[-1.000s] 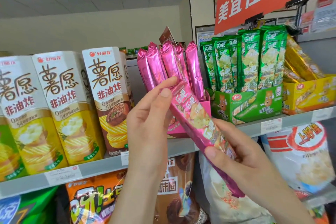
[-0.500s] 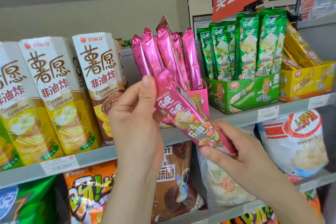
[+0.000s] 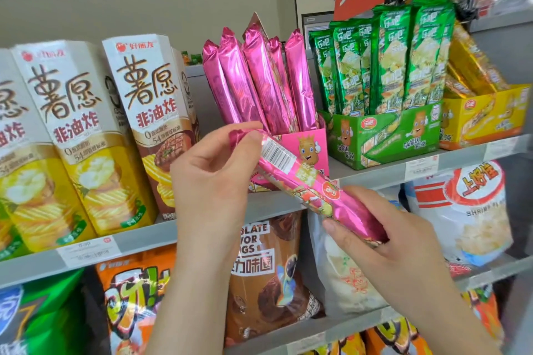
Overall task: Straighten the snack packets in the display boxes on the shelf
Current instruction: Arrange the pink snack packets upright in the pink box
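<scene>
The left hand [image 3: 213, 181] and right hand [image 3: 383, 242], fingers clamped on the pink packet [image 3: 305, 184], had rolled it barcode-up; its return to the pink box [image 3: 302, 150] remained outstanding.

Pink cardboard display box [image 3: 313, 147] on grey metal shelf [image 3: 144, 239]: white chip cartons [image 3: 153, 112] left, green cardboard display box [image 3: 386, 135] right, yellow cardboard display box [image 3: 484, 115] beyond; long pink foil packet [image 3: 305, 179] before it.
</scene>
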{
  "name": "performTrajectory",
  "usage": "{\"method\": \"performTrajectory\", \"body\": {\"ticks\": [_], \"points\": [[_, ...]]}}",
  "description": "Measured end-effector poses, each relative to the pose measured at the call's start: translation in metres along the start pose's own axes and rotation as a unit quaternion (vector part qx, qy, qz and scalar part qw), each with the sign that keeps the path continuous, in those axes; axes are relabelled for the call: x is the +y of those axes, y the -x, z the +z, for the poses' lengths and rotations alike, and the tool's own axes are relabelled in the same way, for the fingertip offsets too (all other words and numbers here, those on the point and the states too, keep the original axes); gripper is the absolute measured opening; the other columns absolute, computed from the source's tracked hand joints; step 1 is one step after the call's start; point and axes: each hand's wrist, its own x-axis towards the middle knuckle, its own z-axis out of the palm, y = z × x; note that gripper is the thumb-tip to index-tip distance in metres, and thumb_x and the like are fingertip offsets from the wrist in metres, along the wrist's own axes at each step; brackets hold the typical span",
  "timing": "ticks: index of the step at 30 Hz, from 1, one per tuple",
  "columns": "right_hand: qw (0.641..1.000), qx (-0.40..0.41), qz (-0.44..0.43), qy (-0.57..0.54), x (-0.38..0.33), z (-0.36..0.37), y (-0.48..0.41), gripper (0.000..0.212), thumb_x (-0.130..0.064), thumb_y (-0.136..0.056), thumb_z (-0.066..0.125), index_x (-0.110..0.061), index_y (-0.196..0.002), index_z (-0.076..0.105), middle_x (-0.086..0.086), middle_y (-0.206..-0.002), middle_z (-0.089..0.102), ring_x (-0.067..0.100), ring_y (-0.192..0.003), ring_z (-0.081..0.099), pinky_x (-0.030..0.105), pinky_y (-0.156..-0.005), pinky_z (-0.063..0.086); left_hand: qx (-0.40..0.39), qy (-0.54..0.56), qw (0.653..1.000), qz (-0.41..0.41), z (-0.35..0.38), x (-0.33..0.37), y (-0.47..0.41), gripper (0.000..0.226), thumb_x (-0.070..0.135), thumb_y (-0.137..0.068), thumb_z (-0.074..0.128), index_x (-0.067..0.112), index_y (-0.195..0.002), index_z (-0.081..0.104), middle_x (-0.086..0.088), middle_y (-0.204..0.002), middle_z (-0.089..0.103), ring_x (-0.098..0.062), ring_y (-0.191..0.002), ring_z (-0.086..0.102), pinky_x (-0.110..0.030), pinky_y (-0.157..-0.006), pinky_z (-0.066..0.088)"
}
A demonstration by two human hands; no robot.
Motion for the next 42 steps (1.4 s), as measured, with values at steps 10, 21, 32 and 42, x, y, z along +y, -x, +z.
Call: {"method": "performTrajectory", "body": {"ticks": [10, 21, 32, 42], "points": [[0.969, -0.083, -0.009, -0.234, -0.008, 0.000, -0.002, 0.029, -0.064, -0.086, 0.047, -0.060, -0.112, 0.059, -0.024, -0.098, 0.069, -0.002, -0.086, 0.064, 0.009, -0.069, 0.045, 0.005, 0.145, 0.989, 0.012, -0.002, 0.002, 0.003, 0.019, 0.020, -0.091, 0.059, 0.015, -0.088, 0.077, -0.018, -0.106, 0.068, -0.021, -0.089, 0.062, -0.032, -0.076, 0.052], [0.971, 0.033, 0.035, -0.233, -0.021, 0.026, 0.010, 0.036, -0.077, -0.081, 0.044, -0.051, -0.099, 0.063, -0.019, -0.073, 0.062, 0.008, -0.062, 0.059, 0.012, -0.054, 0.041, -0.029, 0.105, 0.994, -0.014, 0.009, 0.000, 0.004, 0.062, 0.014, -0.078, 0.074, 0.019, -0.134, 0.049, 0.001, -0.107, 0.068, -0.015, -0.097, 0.064, -0.036, -0.083, 0.054], [0.958, 0.063, 0.061, -0.272, -0.038, 0.032, 0.010, 0.044, -0.080, -0.080, 0.043, -0.046, -0.097, 0.067, -0.013, -0.070, 0.061, 0.008, -0.056, 0.054, 0.025, -0.051, 0.043, -0.075, 0.127, 0.987, -0.063, 0.017, -0.015, 0.020, 0.056, 0.026, -0.071, 0.077, 0.015, -0.123, 0.060, -0.002, -0.110, 0.071, -0.020, -0.104, 0.067, -0.042, -0.094, 0.052], [0.867, -0.166, 0.123, -0.453, -0.028, 0.022, 0.000, 0.059, -0.078, -0.079, 0.048, -0.036, -0.114, 0.069, 0.002, -0.086, 0.072, 0.011, -0.069, 0.065, 0.022, -0.059, 0.051, -0.049, 0.148, 0.981, -0.114, 0.008, -0.024, 0.022, 0.058, 0.023, -0.064, 0.086, 0.012, -0.117, 0.065, -0.008, -0.110, 0.072, -0.020, -0.102, 0.068, -0.040, -0.088, 0.055]]}}
